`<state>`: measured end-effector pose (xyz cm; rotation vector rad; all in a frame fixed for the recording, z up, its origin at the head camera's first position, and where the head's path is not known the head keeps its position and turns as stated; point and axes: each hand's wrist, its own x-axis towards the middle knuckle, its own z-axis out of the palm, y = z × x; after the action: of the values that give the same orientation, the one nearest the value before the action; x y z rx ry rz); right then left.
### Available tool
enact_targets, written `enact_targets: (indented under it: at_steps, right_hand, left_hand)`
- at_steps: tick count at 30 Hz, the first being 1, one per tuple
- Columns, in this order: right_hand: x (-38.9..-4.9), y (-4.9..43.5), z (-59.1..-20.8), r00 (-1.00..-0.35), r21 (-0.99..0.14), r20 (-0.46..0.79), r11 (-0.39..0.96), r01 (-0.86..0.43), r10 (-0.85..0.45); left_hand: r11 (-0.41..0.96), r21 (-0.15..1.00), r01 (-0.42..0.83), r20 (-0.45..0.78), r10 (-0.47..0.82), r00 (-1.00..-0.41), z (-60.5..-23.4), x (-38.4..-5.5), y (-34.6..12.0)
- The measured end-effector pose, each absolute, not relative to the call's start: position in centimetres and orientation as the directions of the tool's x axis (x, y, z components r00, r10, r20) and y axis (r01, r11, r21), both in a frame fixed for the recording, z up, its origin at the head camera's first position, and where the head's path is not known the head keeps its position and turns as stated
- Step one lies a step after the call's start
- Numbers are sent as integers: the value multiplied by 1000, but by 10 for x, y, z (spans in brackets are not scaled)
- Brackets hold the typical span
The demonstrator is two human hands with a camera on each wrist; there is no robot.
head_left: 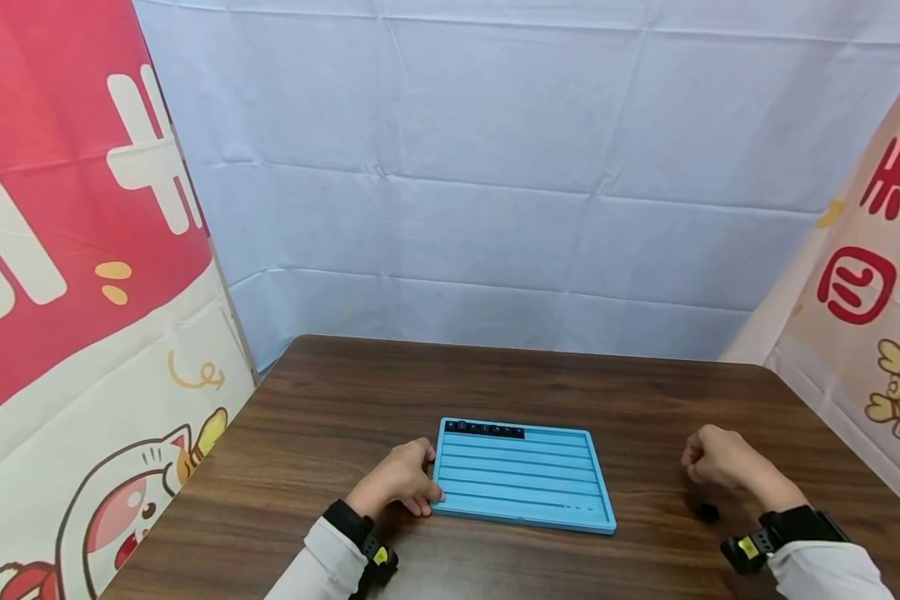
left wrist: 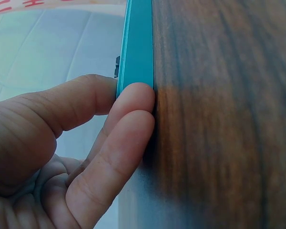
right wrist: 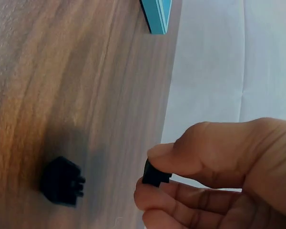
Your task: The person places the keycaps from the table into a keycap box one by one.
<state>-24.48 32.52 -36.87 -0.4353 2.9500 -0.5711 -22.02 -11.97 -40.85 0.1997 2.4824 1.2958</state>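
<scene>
A flat light-blue tray (head_left: 521,477) with raised parallel ridges lies on the table. A row of black keycaps (head_left: 484,429) with small pale marks sits along its far left edge. My left hand (head_left: 399,477) holds the tray's left side, thumb at the upper rim and fingertips against the side wall. Off to the tray's right, above the table, my right hand (head_left: 723,458) pinches one small black keycap (right wrist: 155,175) between thumb and fingers. Another black keycap (right wrist: 62,181) lies on the table below that hand, its pronged side showing in the right wrist view.
Dark wood-grain table (head_left: 360,392) surrounds the tray. A pale blue cloth (head_left: 487,233) hangs behind its far edge, with printed cloths at left (head_left: 60,250) and right (head_left: 855,350). Black bands with cameras are strapped to both wrists.
</scene>
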Motion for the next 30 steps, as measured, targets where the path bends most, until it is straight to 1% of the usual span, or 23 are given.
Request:
enact_targets:
  at_steps: [5,7,11,13,15,20,30]
  right_hand:
    - [-246,324,-369,-951,-391,-55,883,-258,-303]
    - [-247,323,-370,-948,-441,-56,859,-259,-314]
    - [-251,323,-376,-914,-547,-30,772,-324,-405]
    - [-251,323,-378,-898,-567,0,740,-362,-439]
    - [-252,322,-380,-897,-563,30,734,-380,-441]
    - [-250,318,-385,-913,-613,44,711,-345,-405]
    - [-252,315,-390,-905,-760,21,582,-291,-425]
  left_hand:
    - [572,819,-30,-224,272,-936,-408,-220,-119]
    - [572,820,-31,-225,272,-936,-408,-220,-119]
    - [578,816,-29,-225,272,-935,-408,-221,-120]
    - [581,813,-25,-224,272,-936,-408,-222,-120]
    - [585,811,-24,-224,272,-936,-408,-222,-120]
    - [581,814,-23,-223,275,-935,-407,-220,-119]
    - [572,820,-26,-224,278,-934,-408,-220,-120]
